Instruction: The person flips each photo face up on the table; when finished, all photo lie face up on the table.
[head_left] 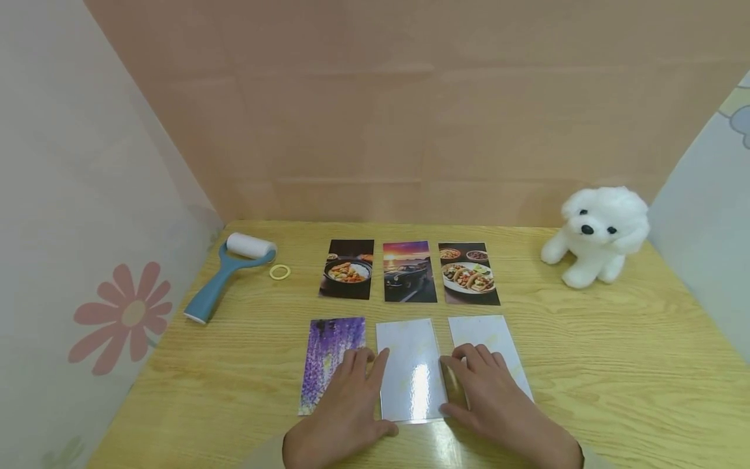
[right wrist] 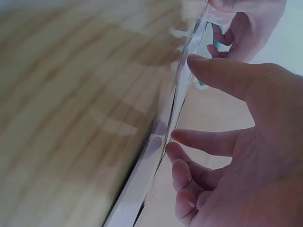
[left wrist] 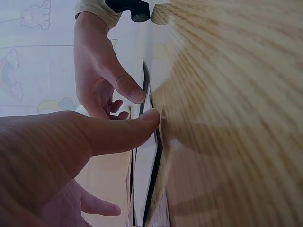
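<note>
A white-backed card (head_left: pixel 410 368) lies in the front row between my hands. My left hand (head_left: pixel 346 404) is at its left side, the index finger beside the upper left edge and the thumb (left wrist: pixel 137 127) near the lower left corner. That hand partly covers a purple flower picture card (head_left: pixel 328 355). My right hand (head_left: pixel 495 391) is on the other side, with index fingertip and thumb (right wrist: pixel 218 71) right at the middle card's right edge. Its other fingers are loosely bent over another white-backed card (head_left: pixel 483 329). Neither hand has fingers curled round a card.
Behind is a row of picture cards: a rice bowl (head_left: pixel 347 270), a car at sunset (head_left: pixel 409 272) and tacos (head_left: pixel 469 273). At the left lie a blue-handled lint roller (head_left: pixel 219 280) and a yellow ring (head_left: pixel 280 272). A white plush dog (head_left: pixel 600 234) sits at the back right.
</note>
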The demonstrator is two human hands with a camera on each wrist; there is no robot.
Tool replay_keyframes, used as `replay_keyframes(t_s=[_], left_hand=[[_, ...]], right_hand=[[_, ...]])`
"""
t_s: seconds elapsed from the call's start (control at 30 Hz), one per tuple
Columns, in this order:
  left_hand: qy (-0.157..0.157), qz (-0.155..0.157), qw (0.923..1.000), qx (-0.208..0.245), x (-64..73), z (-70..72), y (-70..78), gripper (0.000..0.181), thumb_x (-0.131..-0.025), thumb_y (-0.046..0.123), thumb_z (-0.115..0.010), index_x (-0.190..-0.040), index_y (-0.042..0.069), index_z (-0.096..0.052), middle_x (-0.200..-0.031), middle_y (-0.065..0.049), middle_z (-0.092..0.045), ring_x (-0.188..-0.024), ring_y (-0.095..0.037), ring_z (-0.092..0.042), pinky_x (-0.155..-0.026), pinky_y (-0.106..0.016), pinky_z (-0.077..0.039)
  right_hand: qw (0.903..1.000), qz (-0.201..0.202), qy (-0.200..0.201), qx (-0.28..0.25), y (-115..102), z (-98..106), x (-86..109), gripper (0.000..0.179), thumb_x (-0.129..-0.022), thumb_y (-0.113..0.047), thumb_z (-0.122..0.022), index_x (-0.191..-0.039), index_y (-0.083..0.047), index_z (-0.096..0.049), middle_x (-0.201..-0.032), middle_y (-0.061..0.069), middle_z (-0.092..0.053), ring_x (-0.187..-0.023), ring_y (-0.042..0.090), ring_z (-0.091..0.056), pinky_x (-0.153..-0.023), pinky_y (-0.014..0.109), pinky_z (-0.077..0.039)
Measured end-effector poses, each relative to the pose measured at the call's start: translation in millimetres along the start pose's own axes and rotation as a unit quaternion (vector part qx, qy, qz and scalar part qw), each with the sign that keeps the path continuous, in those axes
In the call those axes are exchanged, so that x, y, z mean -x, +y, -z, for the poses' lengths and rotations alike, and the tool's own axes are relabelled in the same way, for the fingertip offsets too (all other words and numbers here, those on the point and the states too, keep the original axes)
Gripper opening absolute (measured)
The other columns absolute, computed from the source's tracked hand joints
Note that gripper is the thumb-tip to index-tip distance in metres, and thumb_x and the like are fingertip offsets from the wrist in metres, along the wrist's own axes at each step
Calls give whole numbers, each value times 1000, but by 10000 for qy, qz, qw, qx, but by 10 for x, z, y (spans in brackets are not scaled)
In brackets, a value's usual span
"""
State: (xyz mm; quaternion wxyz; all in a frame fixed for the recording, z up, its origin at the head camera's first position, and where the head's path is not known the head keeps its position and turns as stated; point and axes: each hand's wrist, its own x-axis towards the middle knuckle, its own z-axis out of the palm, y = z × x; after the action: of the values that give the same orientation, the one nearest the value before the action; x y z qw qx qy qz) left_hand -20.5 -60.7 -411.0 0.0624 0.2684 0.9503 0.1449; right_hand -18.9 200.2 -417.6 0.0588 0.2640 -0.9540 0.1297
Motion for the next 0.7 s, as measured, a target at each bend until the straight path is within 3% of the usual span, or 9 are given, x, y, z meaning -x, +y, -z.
replay_keyframes(t_s=[0.33,0.7], left_hand=[[-80,25,10000,-53,-33,-9,19,114,-70,54,-89,-154,1,-34,-139,-16,-44,-124,-32,-41,-103,-44,-41],[-148,-21,9999,-53,-77,-2,-8,118,-69,54,-89,-156,0,-30,-144,-18,-43,-127,-34,-40,-106,-47,-39]], right_hand=[[9998,-107,-154,110,-12,8,-3,70,-72,-47,-88,-123,-4,-67,-114,6,-57,-102,25,-49,-83,43,-39],[9998,-74,-70,182,-18,15,-10,74,-70,-47,-89,-125,-5,-65,-113,5,-56,-99,24,-48,-81,41,-37]])
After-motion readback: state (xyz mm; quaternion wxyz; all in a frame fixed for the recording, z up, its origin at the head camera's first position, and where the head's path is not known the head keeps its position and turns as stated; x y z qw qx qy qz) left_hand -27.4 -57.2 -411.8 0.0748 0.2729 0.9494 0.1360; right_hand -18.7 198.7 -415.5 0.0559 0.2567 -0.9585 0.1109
